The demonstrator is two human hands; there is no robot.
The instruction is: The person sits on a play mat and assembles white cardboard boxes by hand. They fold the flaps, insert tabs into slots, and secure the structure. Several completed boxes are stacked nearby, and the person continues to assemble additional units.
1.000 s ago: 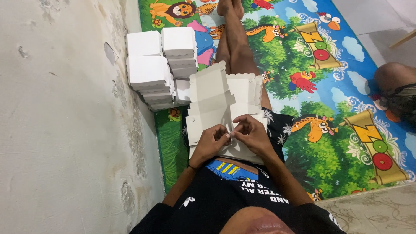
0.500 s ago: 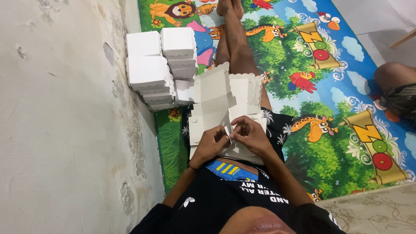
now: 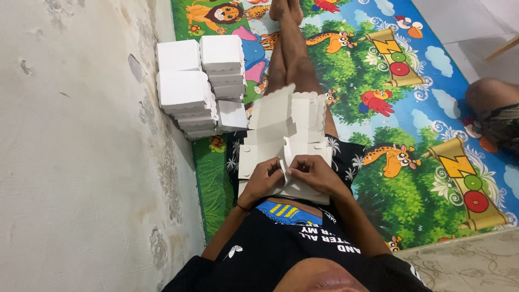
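Note:
A flat, partly folded white cardboard box blank [image 3: 281, 127] rests on my lap, its scalloped flaps pointing away from me. My left hand [image 3: 263, 181] pinches the near edge of the blank from the left. My right hand [image 3: 316, 174] grips the same near edge from the right, with a small upright flap between the two thumbs. Both hands touch each other at the middle of the blank. The near part of the blank is hidden under my hands.
Stacks of finished white boxes [image 3: 197, 81] stand against the wall [image 3: 81, 162] at my left, on a colourful animal play mat [image 3: 411, 108]. My legs [image 3: 289, 51] stretch forward. Another person's knee [image 3: 494, 108] shows at the right edge.
The far flaps of the blank have tipped up slightly. My hands stay at the near edge, fingers working the small flap.

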